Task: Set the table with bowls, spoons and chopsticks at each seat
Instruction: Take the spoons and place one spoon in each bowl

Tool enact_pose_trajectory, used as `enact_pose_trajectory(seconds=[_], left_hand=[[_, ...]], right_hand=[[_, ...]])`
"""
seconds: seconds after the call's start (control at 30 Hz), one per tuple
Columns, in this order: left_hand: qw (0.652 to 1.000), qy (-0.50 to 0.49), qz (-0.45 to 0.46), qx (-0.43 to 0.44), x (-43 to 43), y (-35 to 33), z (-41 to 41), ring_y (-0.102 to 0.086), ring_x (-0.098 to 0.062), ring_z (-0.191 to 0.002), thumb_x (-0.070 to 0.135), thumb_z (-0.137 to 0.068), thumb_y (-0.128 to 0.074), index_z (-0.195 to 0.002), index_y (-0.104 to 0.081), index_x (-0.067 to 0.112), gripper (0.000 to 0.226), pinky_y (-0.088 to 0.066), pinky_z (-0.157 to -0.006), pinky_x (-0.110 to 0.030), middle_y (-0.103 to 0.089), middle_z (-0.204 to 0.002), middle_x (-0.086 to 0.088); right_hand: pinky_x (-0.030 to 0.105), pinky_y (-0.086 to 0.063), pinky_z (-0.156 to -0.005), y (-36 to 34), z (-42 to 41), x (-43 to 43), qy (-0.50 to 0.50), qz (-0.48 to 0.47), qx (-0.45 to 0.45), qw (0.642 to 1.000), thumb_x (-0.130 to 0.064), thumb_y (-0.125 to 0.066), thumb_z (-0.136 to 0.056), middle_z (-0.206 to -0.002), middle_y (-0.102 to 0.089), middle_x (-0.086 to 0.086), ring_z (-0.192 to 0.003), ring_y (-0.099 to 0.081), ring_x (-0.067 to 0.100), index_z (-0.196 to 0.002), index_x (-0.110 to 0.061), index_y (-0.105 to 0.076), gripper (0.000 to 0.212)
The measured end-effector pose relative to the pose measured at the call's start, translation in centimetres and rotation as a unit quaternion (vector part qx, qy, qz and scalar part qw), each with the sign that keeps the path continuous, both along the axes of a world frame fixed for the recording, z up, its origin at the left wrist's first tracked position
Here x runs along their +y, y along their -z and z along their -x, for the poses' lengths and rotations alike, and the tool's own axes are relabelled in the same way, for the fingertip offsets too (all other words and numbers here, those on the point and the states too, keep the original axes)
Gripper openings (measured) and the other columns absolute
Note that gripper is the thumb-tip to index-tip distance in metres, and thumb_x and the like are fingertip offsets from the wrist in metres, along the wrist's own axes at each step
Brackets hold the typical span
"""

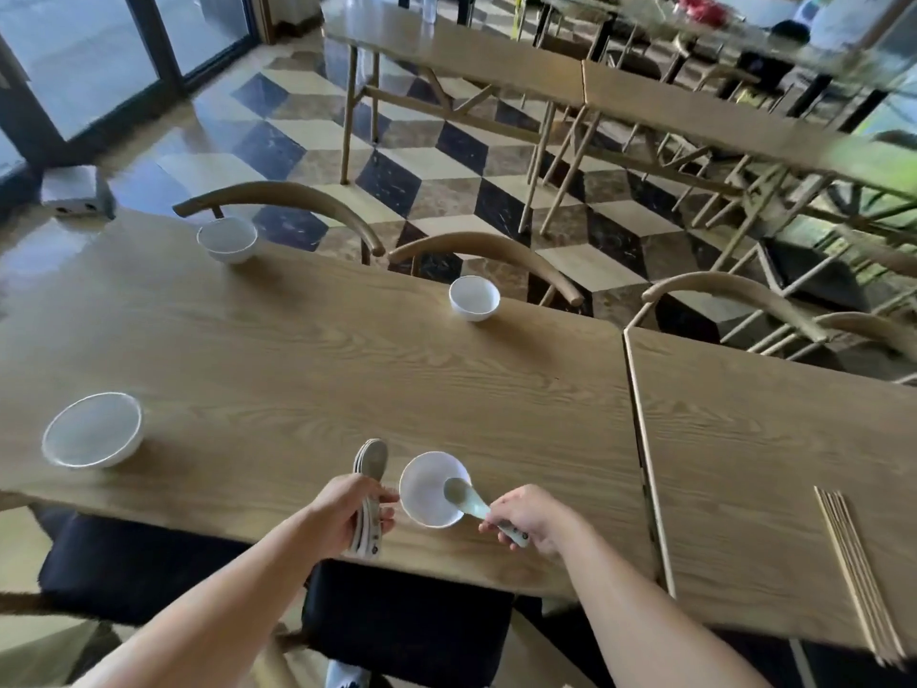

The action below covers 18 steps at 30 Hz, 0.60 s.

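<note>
Several white bowls stand on the wooden table (297, 369): one at the near edge (422, 494), one near left (93, 429), one far left (227, 238), one far middle (474, 297). My left hand (347, 513) grips a stack of white spoons (371, 464), held upright just left of the near bowl. My right hand (531, 518) holds a single spoon (464, 498) by its handle, its scoop resting inside the near bowl. A bundle of wooden chopsticks (853, 568) lies on the adjoining table (754, 439) at the right.
Curved wooden chair backs (307, 203) line the far side, and dark cushioned seats (397, 623) sit below the near edge. More tables and chairs (645, 96) fill the room behind. A small white box (74, 191) sits on the tiled floor at the far left.
</note>
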<state>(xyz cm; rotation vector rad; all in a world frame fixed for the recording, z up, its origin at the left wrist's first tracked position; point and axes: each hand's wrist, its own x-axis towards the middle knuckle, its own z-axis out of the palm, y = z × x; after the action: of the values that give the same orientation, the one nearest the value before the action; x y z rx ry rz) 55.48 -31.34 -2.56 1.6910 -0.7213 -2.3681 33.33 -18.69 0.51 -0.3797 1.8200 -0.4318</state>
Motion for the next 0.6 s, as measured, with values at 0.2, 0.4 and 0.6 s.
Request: enact_pose_trajectory(seconds=[0.2,0.4,0.6], left_hand=[[1.000,0.008,0.008,-0.005,-2.1,0.8,-1.3,-0.051,-0.024,-0.056,-0.008,-0.093,-0.040,-0.103,-0.050,-0.008,0.014,-0.053,-0.059,-0.036,-0.061,-0.086,-0.022],[1.000,0.026,0.009,-0.007,-2.3,1.8,-1.3,-0.051,-0.023,-0.053,-0.011,-0.091,-0.045,-0.103,-0.049,-0.006,0.013,-0.052,-0.060,-0.036,-0.060,-0.086,-0.021],[0.998,0.043,0.042,-0.030,-1.7,3.5,-0.3,-0.051,-0.018,-0.050,-0.010,-0.086,-0.065,-0.091,-0.048,0.002,0.022,-0.054,-0.050,-0.030,-0.050,-0.066,-0.012]], right_hand=[[0.018,-0.033,-0.037,0.7,-1.5,-1.2,-0.012,-0.004,0.028,1.000,-0.008,-0.064,-0.090,-0.074,-0.071,0.006,-0.043,-0.045,0.010,-0.087,-0.005,-0.066,0.006],[0.016,-0.028,-0.035,1.9,-3.2,-1.9,-0.008,-0.006,0.047,0.999,-0.013,-0.064,-0.091,-0.065,-0.068,0.000,-0.041,-0.042,0.009,-0.080,-0.010,-0.060,0.012],[0.017,-0.026,-0.034,3.4,-3.5,-2.3,0.001,0.001,0.073,0.997,-0.015,-0.066,-0.091,-0.062,-0.065,0.000,-0.040,-0.039,0.009,-0.075,-0.011,-0.054,0.020]])
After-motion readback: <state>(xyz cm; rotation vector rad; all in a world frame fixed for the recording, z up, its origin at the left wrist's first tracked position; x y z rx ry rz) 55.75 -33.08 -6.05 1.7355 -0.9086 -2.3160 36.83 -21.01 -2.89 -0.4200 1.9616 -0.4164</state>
